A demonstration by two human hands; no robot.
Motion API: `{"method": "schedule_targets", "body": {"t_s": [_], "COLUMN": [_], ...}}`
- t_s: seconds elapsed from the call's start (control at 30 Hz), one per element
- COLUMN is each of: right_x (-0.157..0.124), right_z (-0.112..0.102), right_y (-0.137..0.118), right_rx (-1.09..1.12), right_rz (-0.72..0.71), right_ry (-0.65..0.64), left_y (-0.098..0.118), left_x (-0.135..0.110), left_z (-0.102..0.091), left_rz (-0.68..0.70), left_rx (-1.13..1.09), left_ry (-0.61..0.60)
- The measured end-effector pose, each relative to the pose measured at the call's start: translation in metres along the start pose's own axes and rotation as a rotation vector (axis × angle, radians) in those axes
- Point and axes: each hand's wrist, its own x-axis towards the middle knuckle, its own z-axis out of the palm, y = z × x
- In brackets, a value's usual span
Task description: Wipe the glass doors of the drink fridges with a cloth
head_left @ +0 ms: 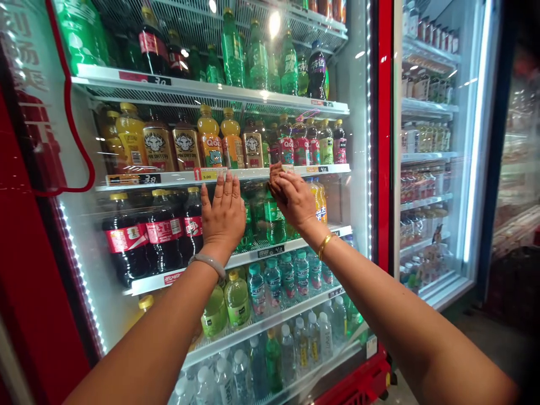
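Note:
My left hand (223, 216) lies flat on the glass door (356, 140) of a drinks cooler, fingers stretched upward and together, holding nothing. A pale bangle sits on that wrist. My right hand (295, 198) is beside it to the right, fingers curled and pressed against the glass over a small dark thing (276, 194) that I cannot make out. A gold bracelet is on the right wrist. Behind the glass, both hands are level with the shelf of dark cola bottles (162, 233) and green bottles (274, 216).
The cooler has a red frame (383, 135) and several white wire shelves packed with bottles: green ones on top, yellow and brown ones below, water at the bottom. A second glass-door cooler (430, 146) stands to the right. A red panel (29, 270) is at the left.

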Motion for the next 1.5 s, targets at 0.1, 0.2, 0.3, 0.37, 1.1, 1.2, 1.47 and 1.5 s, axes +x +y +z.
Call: {"method": "schedule_targets", "body": {"t_s": [0.1,0.2,0.3,0.37,1.1,1.2,1.47,1.5], "right_x": [-0.028,-0.040,-0.027,-0.016,-0.048,-0.024,-0.044,-0.048], "right_z": [-0.022,-0.038,-0.030,-0.017,-0.026,-0.023,-0.020,-0.023], "right_y": [0.014,0.034,0.040,0.033,0.053,0.060,0.041,0.048], "right_rx": [0.041,0.050,0.007,-0.026,-0.107,-0.198,-0.110,-0.110], "right_rz": [-0.107,-0.111,0.022,0.121,-0.034,0.147,0.013,0.020], "right_ry": [-0.103,-0.123,-0.028,0.063,0.111,0.178,0.077,0.083], "left_y": [0.003,0.022,0.057,0.078,0.092,0.092,0.093,0.093], "left_x": [0.001,0.009,0.024,0.033,0.025,0.025,0.024,0.024], "left_z": [-0.001,0.000,0.010,0.021,0.052,0.052,0.051,0.051], "left_rz": [0.024,0.047,0.097,0.050,0.129,0.134,0.135,0.136], "left_rx": [0.007,-0.013,-0.055,-0.071,0.020,0.026,0.022,0.025], "left_ry": [-0.028,-0.067,-0.092,-0.078,-0.059,-0.064,-0.069,-0.066]}}
